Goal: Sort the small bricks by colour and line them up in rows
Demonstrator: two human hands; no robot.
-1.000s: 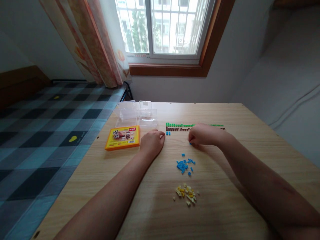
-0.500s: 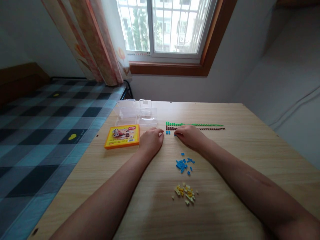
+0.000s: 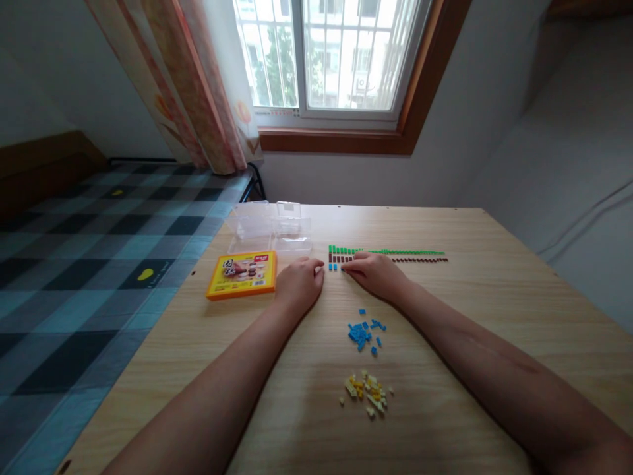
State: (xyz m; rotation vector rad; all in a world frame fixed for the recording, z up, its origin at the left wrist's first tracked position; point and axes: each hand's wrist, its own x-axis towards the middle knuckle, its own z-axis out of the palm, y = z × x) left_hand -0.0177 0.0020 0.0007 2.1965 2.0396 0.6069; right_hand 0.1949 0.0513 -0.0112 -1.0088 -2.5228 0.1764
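My right hand (image 3: 373, 272) is closed in a pinch on a small blue building brick (image 3: 343, 268), low over the table beside two blue bricks (image 3: 333, 268) that stand side by side. Behind it run a row of brown bricks (image 3: 420, 259) and a row of green bricks (image 3: 410, 252); my fingers cover part of the brown row. My left hand (image 3: 302, 280) rests on the table just left of the rows, fingers loosely bent and apart, nothing visible in them. Nearer to me lie a loose pile of blue bricks (image 3: 359, 335) and a pile of yellow bricks (image 3: 370, 390).
A flat yellow box (image 3: 241, 274) lies left of my left hand. Clear plastic containers (image 3: 270, 231) stand open behind it. The wooden table (image 3: 469, 330) reaches toward the window wall; a bed with a checked cover (image 3: 123, 264) is at the left.
My right hand has shifted slightly left with the blue brick, closer to the two standing blue bricks. My left hand stays in place. The view has tilted up a little.
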